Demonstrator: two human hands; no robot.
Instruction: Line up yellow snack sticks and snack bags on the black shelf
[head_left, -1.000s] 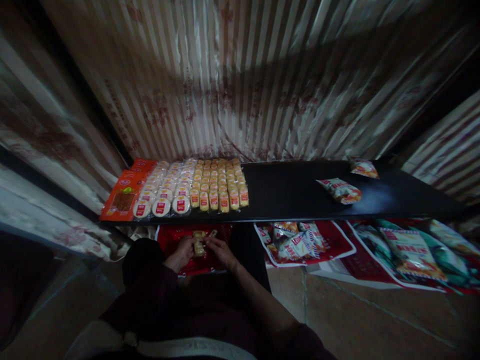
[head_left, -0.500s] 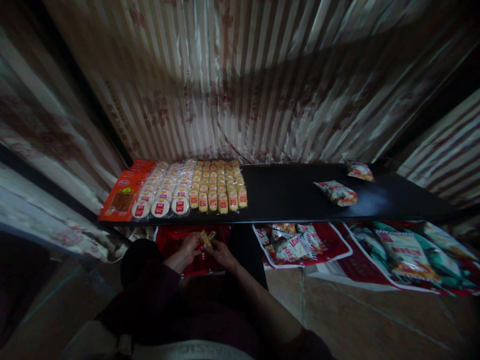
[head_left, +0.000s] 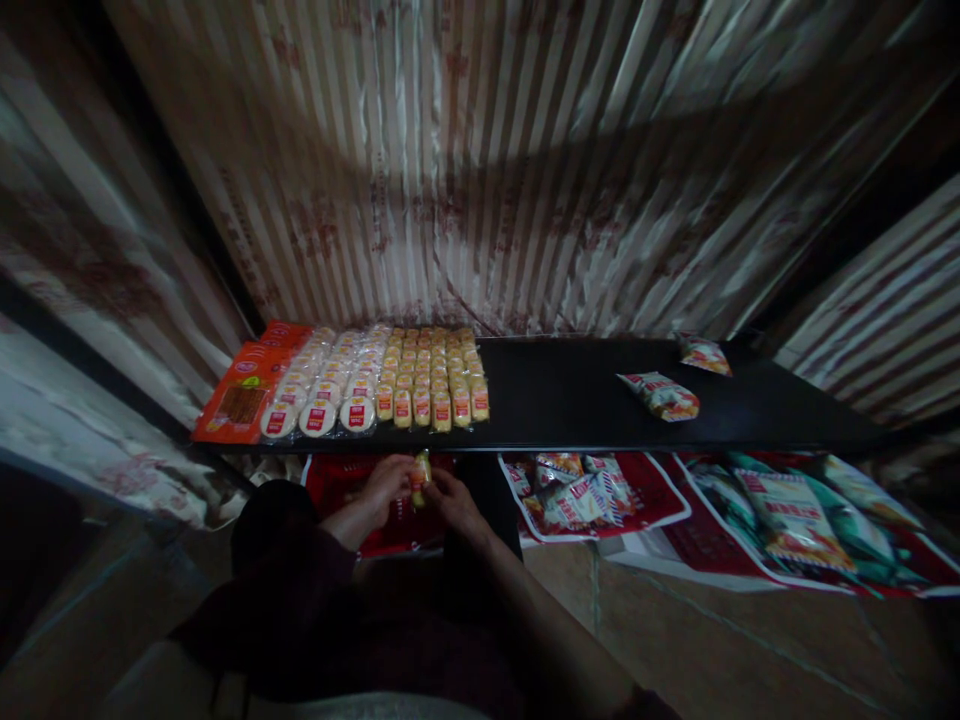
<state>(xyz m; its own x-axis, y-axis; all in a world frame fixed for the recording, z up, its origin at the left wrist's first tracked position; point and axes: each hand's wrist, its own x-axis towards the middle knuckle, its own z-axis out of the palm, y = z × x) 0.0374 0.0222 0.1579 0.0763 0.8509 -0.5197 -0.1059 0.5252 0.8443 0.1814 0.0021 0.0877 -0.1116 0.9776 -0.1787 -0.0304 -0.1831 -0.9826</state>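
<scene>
A stripy curtain (head_left: 480,220) hangs up past both hands. A red bag (head_left: 654,490) full of puffy snack packets (head_left: 574,503) sits to the right of the right hand (head_left: 456,505), with brown floor tiles (head_left: 675,640) nearer. Orange packaging (head_left: 246,385) lies ahead and left of the left hand (head_left: 385,490).

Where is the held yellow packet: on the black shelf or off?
Off: the left hand and right hand hold the yellow packet in front of the black shelf.

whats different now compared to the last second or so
The yellow packet, tilted half a second ago, is now nearly upright between the left hand and right hand. Both hands have shifted slightly right and nearer the black shelf. The packet rows and two bags on it look unchanged, apart from camera drift.
</scene>
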